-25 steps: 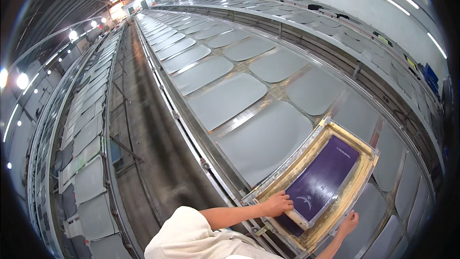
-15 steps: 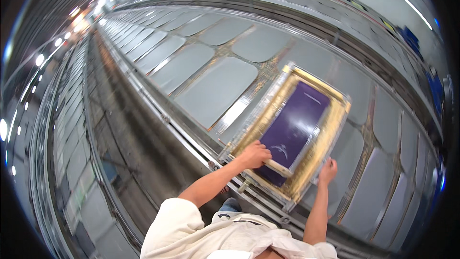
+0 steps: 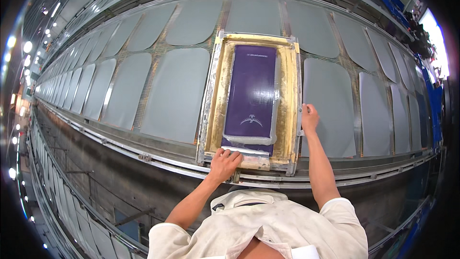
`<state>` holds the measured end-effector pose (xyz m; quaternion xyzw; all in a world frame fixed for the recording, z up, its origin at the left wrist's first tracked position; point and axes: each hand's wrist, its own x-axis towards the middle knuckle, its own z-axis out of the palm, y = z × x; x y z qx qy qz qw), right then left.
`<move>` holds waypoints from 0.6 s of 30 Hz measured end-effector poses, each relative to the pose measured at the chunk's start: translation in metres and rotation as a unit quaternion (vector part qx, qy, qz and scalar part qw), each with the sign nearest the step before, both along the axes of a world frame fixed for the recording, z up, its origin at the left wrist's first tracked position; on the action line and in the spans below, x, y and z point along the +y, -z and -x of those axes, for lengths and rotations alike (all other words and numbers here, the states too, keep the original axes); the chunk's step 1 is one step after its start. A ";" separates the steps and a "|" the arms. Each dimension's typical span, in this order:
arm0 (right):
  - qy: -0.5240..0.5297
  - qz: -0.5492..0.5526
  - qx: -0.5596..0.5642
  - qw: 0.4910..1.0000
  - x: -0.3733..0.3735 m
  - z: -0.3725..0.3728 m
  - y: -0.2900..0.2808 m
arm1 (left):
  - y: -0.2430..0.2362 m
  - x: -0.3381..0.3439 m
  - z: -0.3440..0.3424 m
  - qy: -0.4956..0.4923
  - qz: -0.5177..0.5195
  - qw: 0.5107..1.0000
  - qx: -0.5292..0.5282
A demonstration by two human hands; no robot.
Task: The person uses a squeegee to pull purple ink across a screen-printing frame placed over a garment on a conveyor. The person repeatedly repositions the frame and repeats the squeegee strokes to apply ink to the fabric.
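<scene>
The person's left hand is grasping the left end of a pale, straight bar, with its fingers bending over the top. The right hand is holding its fingers curled in at the right side of a rectangular yellowish wooden frame with grey metal edges; whether they are gripping that edge or only resting against it, I cannot tell. The bar is lying crosswise inside the frame, at the end nearest the body. Beyond it, a glossy deep-purple rectangular panel is filling the middle of the frame, showing a white fan-shaped emblem near its lower end, while a pale, uneven border is running along its right side and across its lower part. The frame is sitting on a long table, its near end reaching the bright metal rail along the table's edge. Flat grey sheets with rounded corners are lying in two rows on both sides of the frame. Below, the person is wearing a cream short-sleeved shirt, and farther out, bright round lamps are glowing at the far left.
</scene>
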<state>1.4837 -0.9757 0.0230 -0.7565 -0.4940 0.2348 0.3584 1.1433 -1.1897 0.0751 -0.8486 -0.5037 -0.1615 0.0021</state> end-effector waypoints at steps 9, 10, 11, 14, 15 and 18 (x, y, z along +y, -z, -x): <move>-0.066 0.111 -0.107 0.986 0.018 0.009 -0.037 | 0.011 0.199 0.018 0.013 0.004 1.000 0.024; -0.081 0.145 -0.112 0.980 0.029 0.008 -0.051 | 0.014 0.236 0.019 0.013 -0.001 0.999 0.033; -0.097 0.183 -0.113 0.972 0.037 0.008 -0.052 | 0.012 0.268 0.019 0.026 -0.035 0.999 -0.013; -0.154 0.046 -0.094 0.982 0.100 0.003 -0.035 | 0.023 0.371 0.019 0.018 -0.078 0.997 -0.018; -0.188 -0.029 -0.091 0.977 0.125 0.013 -0.041 | 0.026 0.399 0.020 0.017 -0.077 0.997 -0.012; -0.287 -0.121 -0.112 0.944 0.195 0.057 -0.096 | -0.004 0.454 0.017 0.036 -0.001 0.999 -0.034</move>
